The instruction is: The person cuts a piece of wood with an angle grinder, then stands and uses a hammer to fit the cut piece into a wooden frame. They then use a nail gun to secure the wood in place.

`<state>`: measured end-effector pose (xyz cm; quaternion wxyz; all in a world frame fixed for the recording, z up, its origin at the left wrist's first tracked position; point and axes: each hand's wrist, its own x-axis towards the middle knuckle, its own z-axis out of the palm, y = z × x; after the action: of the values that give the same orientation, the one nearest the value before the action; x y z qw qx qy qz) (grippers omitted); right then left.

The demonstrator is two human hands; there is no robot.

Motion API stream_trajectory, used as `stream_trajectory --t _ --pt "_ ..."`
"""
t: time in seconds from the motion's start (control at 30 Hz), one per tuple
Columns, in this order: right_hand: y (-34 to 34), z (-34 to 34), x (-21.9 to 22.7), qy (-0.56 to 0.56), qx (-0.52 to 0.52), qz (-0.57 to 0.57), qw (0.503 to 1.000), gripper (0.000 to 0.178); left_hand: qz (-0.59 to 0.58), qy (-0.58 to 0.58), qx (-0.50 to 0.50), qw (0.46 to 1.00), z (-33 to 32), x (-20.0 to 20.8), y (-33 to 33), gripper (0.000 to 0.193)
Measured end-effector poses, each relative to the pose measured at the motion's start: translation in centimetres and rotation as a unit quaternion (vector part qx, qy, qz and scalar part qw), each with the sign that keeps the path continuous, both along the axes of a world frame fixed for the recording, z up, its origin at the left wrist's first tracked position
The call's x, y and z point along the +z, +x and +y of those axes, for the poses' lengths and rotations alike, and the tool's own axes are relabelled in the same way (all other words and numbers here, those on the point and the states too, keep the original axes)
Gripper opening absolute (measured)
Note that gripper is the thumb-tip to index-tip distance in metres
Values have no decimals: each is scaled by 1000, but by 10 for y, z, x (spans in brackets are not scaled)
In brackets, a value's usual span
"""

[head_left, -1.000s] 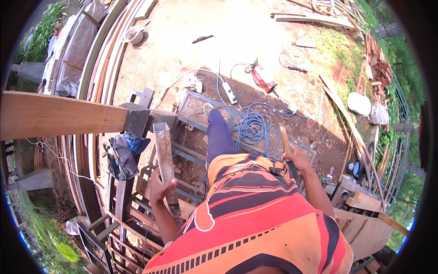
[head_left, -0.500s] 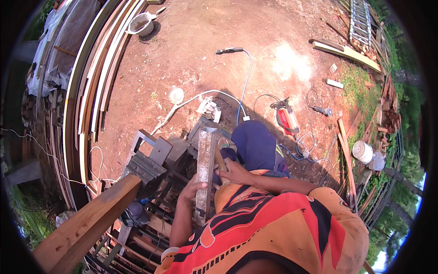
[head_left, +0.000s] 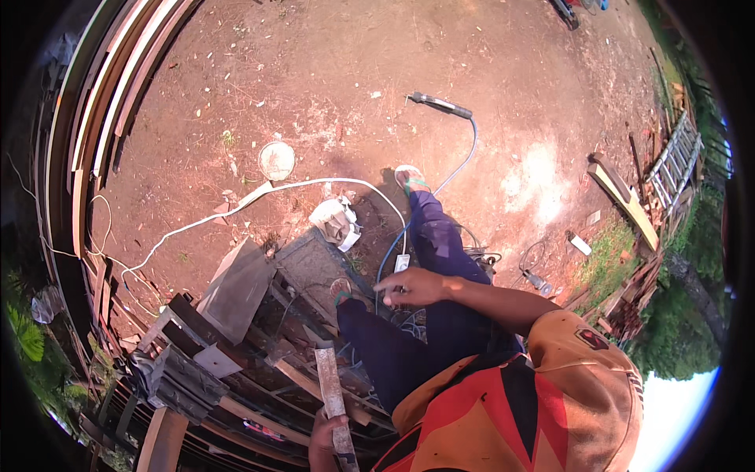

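One long, rust-stained, pale metal section sits clamped in our left hand, below and left of the white, oblong power strip. Our right hand, just below that strip, has loosely bent fingers; its hold we cannot tell. We'd best keep the section steady, clear of our dark blue trousers.

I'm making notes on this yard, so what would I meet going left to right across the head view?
Long boards, round pale container, left hand gripping a metal bar, right hand, corded power tool, pale block, ladder.
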<state>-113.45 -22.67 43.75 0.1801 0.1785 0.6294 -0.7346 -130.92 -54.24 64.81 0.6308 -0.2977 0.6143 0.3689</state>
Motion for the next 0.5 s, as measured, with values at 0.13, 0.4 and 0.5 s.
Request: stream_trajectory --t 0.13,0.4,0.5 --pt "128 212 -214 409 -203 -287 842 45 -116 -190 -78 972 -99 -14 66 42" --pt "222 418 -428 533 2 -272 801 69 58 -182 -91 977 131 -298 90 41" --pt "197 399 -459 544 -66 -324 771 83 118 -178 -99 972 175 -386 65 41"
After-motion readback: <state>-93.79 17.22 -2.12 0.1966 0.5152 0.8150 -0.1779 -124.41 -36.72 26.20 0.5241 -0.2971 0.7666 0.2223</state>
